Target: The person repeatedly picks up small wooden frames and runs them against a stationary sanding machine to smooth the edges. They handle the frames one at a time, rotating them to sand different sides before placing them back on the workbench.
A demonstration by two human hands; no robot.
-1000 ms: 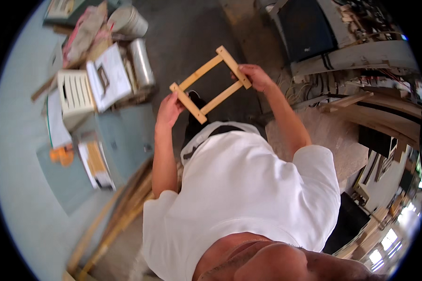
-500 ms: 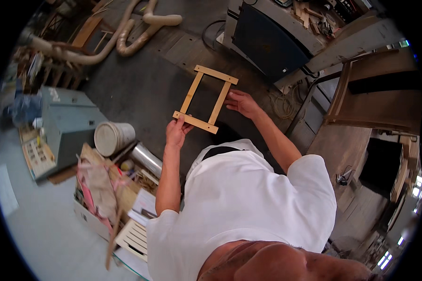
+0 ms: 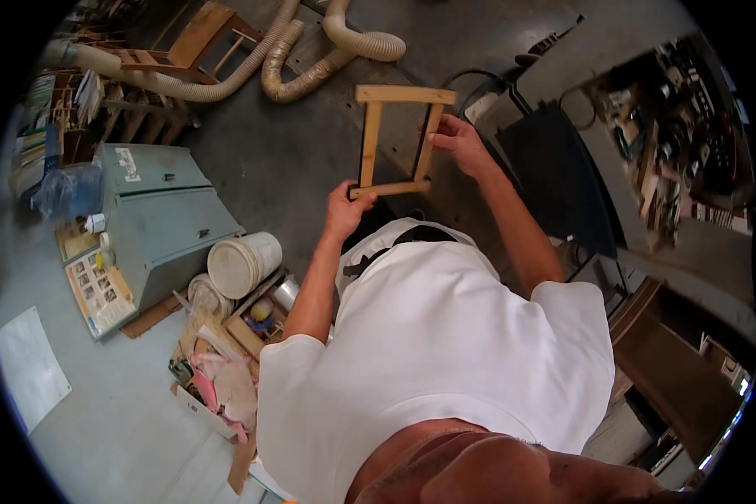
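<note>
A small wooden frame of pale slats, with an open middle, is held up in front of me between both hands. My left hand grips its near left corner, thumb on the near slat. On the frame's right slat, my right hand has its thumb and fingers closed around the edge. The far slat is raised and tilted, and dark edges show along the side slats. Most fingertips of the right hand are hidden behind the slat.
On the left stand a grey-blue metal cabinet and a white bucket. A ribbed hose crosses the floor at the far left. To the right are a dark machine panel and a tray of tools. A pink cloth lies low left.
The wooden frame has tipped more upright and moved slightly right and away. My right hand now grips its right slat. The surroundings have shifted as my view turned left.
</note>
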